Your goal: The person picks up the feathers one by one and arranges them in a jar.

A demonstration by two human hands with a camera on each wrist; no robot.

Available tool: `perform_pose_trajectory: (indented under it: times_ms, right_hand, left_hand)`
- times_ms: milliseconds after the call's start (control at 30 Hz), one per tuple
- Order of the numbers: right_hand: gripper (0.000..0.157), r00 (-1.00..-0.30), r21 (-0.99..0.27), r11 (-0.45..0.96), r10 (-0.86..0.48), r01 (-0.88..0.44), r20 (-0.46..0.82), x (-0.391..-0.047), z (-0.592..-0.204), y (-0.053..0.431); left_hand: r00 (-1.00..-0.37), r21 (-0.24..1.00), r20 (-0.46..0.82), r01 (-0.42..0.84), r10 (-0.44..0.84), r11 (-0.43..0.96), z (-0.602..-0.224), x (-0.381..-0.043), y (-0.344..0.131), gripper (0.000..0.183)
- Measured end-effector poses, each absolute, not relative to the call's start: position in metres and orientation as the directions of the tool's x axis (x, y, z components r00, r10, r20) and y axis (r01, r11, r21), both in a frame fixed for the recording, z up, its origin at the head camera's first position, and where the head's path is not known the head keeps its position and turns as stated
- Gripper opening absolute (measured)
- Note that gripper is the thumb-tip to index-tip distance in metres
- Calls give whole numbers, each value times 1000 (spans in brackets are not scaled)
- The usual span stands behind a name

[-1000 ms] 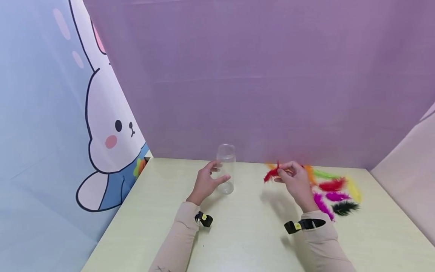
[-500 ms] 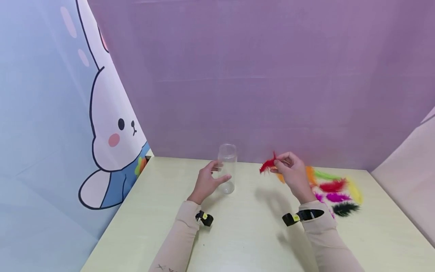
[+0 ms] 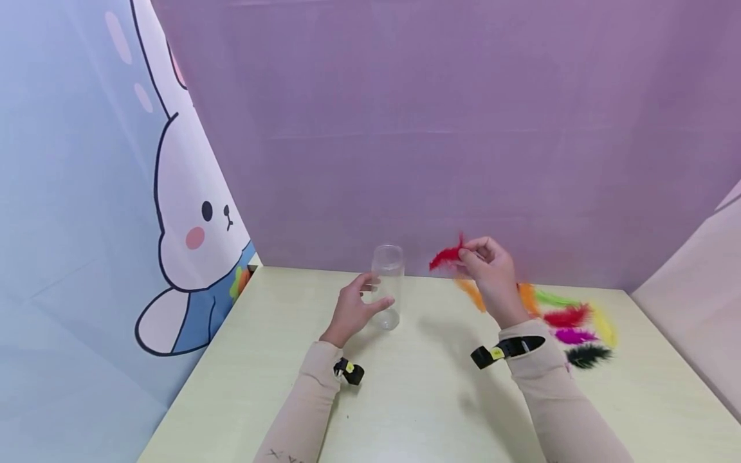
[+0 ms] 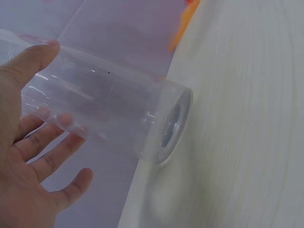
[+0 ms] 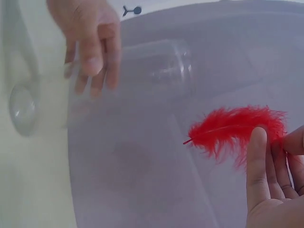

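A tall clear plastic jar [image 3: 388,262] stands upright on the table; its open top shows in the head view. My left hand [image 3: 350,310] holds it from the left, thumb on the near side and fingers round the far side, as the left wrist view of the jar [image 4: 109,95] shows. To the right, my right hand [image 3: 493,280] pinches a fluffy red feather [image 3: 444,257] between thumb and fingers, raised above the table. The feather's bare quill tip points toward the jar in the right wrist view, where the feather [image 5: 232,128] is apart from the jar.
Several loose feathers lie on the table to the right: orange [image 3: 471,294], green [image 3: 556,298], another red [image 3: 567,316], yellow [image 3: 604,326], magenta [image 3: 575,335] and black [image 3: 587,355]. A purple backdrop [image 3: 440,141] rises behind the table [image 3: 405,399]. A rabbit-print cloth [image 3: 81,212] hangs at left.
My right hand has moved up and to the left with the red feather, nearer the jar's top. My left hand and the jar have stayed in place.
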State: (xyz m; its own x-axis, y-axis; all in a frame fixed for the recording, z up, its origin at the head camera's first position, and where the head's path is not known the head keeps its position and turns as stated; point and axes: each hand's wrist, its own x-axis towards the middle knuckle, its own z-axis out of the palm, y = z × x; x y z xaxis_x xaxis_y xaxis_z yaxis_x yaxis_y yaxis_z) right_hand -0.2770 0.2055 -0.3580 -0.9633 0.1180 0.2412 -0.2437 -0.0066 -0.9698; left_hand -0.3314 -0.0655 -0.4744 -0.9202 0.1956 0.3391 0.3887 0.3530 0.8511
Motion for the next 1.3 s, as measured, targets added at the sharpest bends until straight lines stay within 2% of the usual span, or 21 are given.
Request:
perform_pose_trajectory:
  times_ms: [233,567,1100,1300]
  right_hand:
    - [15,-961,-953,-137,98,-270,258,-284,-341,185]
    - [7,-945,-915,-237,83,-326,315,-291,-329,163]
    - [11,-962,-923,-271,90,-274,259,-301,-335,150]
    - [9,-973,-949,-216,75,-231,220,-305,-340,143]
  left_hand:
    - [-924,857,336,380,182,347,-477,-330,-66,61]
    - [-925,864,328,377,195,334,-476,-329,-63,61]
    - [-926,872,328,373,187,316,-478,-329,-62,60]
    - [-925,869,331,376,186,323,-480,-329,-62,61]
